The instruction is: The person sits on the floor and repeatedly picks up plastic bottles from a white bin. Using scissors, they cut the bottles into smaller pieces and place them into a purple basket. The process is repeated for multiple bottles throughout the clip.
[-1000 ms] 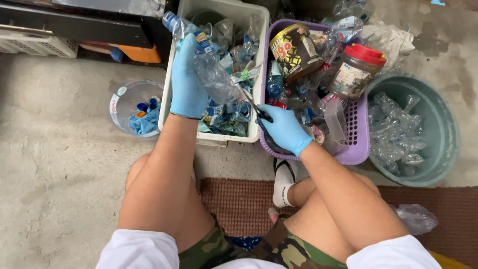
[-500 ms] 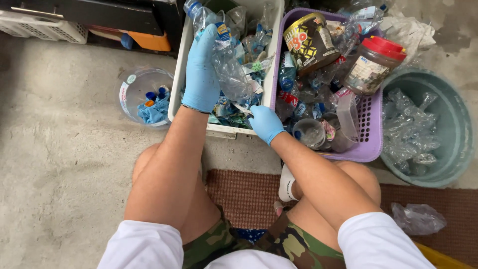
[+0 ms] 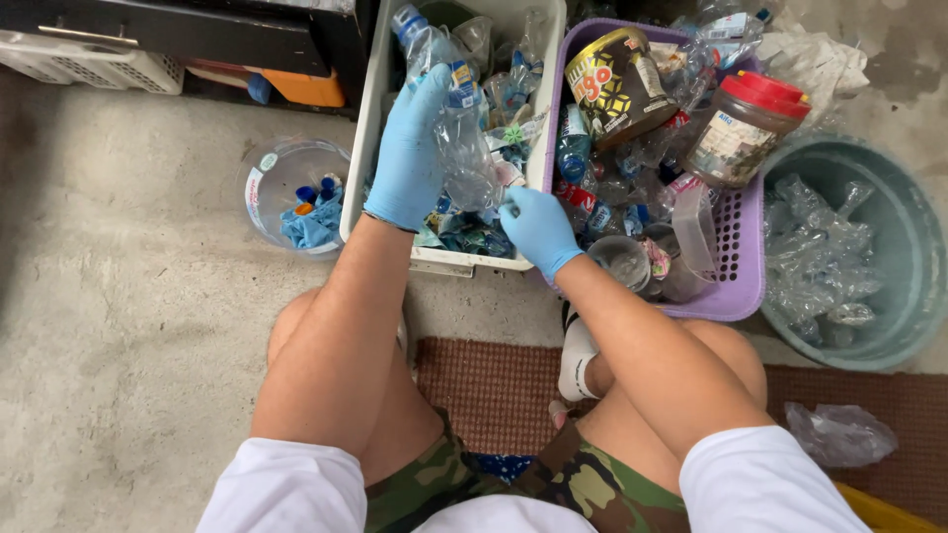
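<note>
**A:** What's the setting?

**B:** A rough grey concrete floor (image 3: 128, 375), with a brown woven mat (image 3: 494, 385) under the seated person's feet. Containers are ranged across the top of the view, from ten o'clock round to three.

**A:** Which containers?

**B:** At twelve o'clock a white crate (image 3: 380, 89) full of crushed bottles and torn labels. Just beside it, at one o'clock, a purple basket (image 3: 746, 266) holding a gold-printed tin (image 3: 617, 84) and a jar with a red lid (image 3: 746, 128). At three o'clock a green tub (image 3: 913, 257) of clear flattened plastic. At ten o'clock a small clear bowl (image 3: 272, 178) with blue caps in it.

**A:** And the hands?

**B:** Both wear blue gloves. The left hand (image 3: 410, 153) is closed around a clear plastic bottle (image 3: 459, 138), held over the white crate. The bottle runs slantwise, its blue cap end toward eleven o'clock above the fingers and its base toward five o'clock below the palm.

**A:** The right one?

**B:** The right hand (image 3: 538, 227) sits at the bottle's lower end, about five o'clock from the left hand. Its fingertips are pinched together at the base of the bottle, on what looks like a bit of label, though I cannot tell exactly what they hold.
</note>
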